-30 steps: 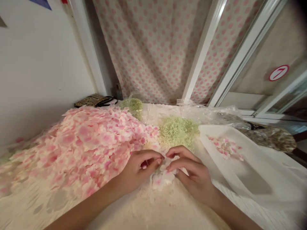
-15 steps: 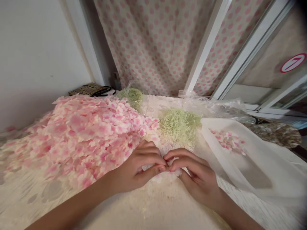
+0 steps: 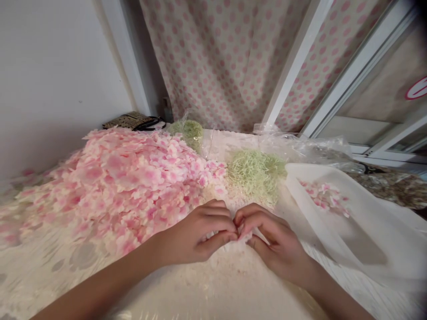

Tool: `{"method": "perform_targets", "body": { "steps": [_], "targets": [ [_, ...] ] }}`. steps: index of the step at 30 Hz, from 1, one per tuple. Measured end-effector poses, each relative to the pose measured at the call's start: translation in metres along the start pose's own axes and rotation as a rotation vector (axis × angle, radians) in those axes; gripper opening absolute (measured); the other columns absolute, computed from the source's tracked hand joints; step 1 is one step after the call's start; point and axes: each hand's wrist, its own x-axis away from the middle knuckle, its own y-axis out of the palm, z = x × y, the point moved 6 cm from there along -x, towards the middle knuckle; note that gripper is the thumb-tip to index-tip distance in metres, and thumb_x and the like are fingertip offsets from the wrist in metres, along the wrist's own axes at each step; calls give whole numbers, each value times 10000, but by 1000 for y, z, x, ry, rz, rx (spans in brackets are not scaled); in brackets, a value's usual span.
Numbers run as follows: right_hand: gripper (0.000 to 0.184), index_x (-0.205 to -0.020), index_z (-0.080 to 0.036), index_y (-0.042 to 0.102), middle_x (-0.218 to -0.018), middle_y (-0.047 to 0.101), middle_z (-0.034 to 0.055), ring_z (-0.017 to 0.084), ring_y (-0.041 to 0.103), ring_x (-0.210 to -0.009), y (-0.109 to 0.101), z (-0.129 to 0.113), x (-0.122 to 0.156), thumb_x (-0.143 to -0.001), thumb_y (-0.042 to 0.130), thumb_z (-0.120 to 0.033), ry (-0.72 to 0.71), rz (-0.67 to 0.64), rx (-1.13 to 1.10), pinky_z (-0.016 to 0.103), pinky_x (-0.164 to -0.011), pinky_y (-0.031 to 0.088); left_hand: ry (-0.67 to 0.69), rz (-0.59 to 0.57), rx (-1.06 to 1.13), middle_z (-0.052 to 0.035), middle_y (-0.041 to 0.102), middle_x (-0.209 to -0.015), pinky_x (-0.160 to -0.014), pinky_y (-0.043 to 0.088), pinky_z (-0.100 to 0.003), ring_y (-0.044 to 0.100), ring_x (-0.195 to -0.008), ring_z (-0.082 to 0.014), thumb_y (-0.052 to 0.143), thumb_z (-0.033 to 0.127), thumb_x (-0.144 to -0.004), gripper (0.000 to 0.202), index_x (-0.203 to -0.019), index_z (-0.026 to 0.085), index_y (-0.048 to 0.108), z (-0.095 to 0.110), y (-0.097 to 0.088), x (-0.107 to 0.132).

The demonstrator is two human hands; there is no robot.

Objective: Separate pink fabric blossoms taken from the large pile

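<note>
My left hand [image 3: 192,235] and right hand [image 3: 275,238] curl closed at lower centre, pinching pale artificial petals [image 3: 245,236], which look thin, limp and nearly weightless, best held lightly by their edges.

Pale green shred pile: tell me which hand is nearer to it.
The right hand is nearer, just below the pale green shred pile. The left hand is farther, below and to the pile's left.

On my table [image 3: 213,298], pink fabric petals [image 3: 113,182] heap along the left, pale green paper shreds [image 3: 256,175] lie toward the back, and a white plastic sheet [image 3: 336,231] spreads right.
</note>
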Motion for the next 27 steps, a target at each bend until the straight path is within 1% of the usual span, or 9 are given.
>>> {"method": "perform_targets", "body": {
  "steps": [7,11,14,16,18,21,24,26,27],
  "targets": [
    [257,-866,-236,591,-884,594,12,133,592,-802,2,3,-2,-802,534,6,0,1,-35,253,-689,474,-43,-37,81,-11,566,-659,-711,411,-240,508,-692,-125,478,158,-891,207,-698,152,553,-5,4,0],
    [261,-862,-231,620,-885,578,10,126,589,-813,4,7,-3,-807,522,5,-13,4,-80,250,-704,462,-135,-60,123,-17,581,-677,-669,410,-220,535,-692,-117,503,150,-868,189,-698,130,583,-14,6,-1],
    [207,-844,-237,619,-902,565,10,131,583,-847,5,23,-3,-830,533,-50,95,43,-195,261,-728,449,-248,-39,126,-6,587,-671,-597,392,-207,525,-629,-101,489,153,-869,193,-717,125,606,-26,9,-1],
    [102,-822,-232,601,-922,566,15,142,571,-870,4,39,-3,-832,582,-132,211,120,-341,266,-730,443,-295,42,78,-8,600,-693,-612,404,-218,530,-634,-104,444,195,-907,242,-754,131,621,-32,6,0],
    [43,-800,-218,588,-912,570,17,142,555,-854,4,53,-2,-823,625,-212,316,198,-488,266,-726,433,-266,151,-15,-36,637,-839,-738,436,-258,571,-776,-131,412,229,-934,243,-910,147,639,-34,1,0],
    [127,-760,-193,573,-797,571,5,123,536,-736,8,67,1,-798,663,-274,460,250,-701,265,-694,421,-116,230,-214,-77,599,-1093,-897,407,-336,540,-1025,-185,465,261,-921,237,-1100,210,612,-29,-5,1],
    [183,-724,-178,561,-715,545,-16,106,520,-650,14,71,3,-745,716,-272,561,231,-865,255,-645,416,-41,210,-392,-88,561,-1133,-900,382,-368,513,-1060,-217,504,282,-904,171,-949,216,654,-27,-4,3],
    [185,-721,-175,560,-694,530,-25,99,512,-626,18,70,4,-736,722,-263,585,184,-896,247,-622,412,-55,188,-350,-84,566,-1098,-901,363,-370,511,-1036,-214,504,281,-903,154,-875,193,628,-27,-2,4],
    [181,-722,-176,560,-680,524,-28,97,508,-614,19,70,5,-739,718,-262,584,154,-885,244,-609,410,-73,183,-258,-80,572,-1065,-896,362,-360,513,-1015,-205,505,280,-902,147,-855,182,605,-26,-1,4]
  ]
}}
